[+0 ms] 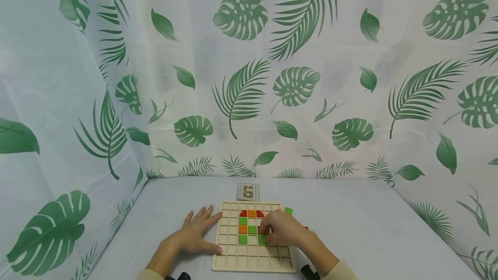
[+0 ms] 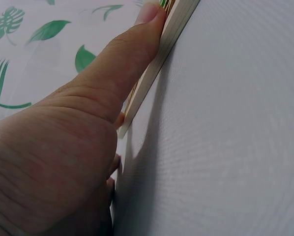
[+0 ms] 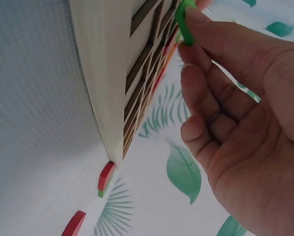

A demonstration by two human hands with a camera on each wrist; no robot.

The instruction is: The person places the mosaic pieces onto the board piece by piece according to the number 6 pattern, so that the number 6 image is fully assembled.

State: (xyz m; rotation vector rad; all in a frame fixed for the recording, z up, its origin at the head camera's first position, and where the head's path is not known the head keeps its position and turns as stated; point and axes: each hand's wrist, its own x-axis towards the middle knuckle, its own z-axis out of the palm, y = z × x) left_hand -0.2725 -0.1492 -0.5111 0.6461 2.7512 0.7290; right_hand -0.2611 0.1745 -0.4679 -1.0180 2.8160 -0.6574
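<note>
A wooden grid board [image 1: 233, 262] lies on the table with red, orange and green tiles in several cells. My right hand [image 1: 283, 228] is over its right half and pinches a green tile [image 3: 184, 23] between thumb and fingertips. In the head view that green tile [image 1: 261, 240] sits at a grid cell, partly covered by the fingers. A red tile [image 1: 259, 230] shows just above it. My left hand [image 1: 194, 232] lies at the board's left side with fingers spread, and its thumb [image 2: 149, 29] touches the board's edge.
A small pattern card [image 1: 247, 192] with a coloured figure lies behind the board. A loose green tile [image 1: 288, 211] is by the board's upper right edge. Red pieces [image 3: 105, 177] lie on the table to the right. A leaf-printed curtain [image 1: 249, 77] stands behind.
</note>
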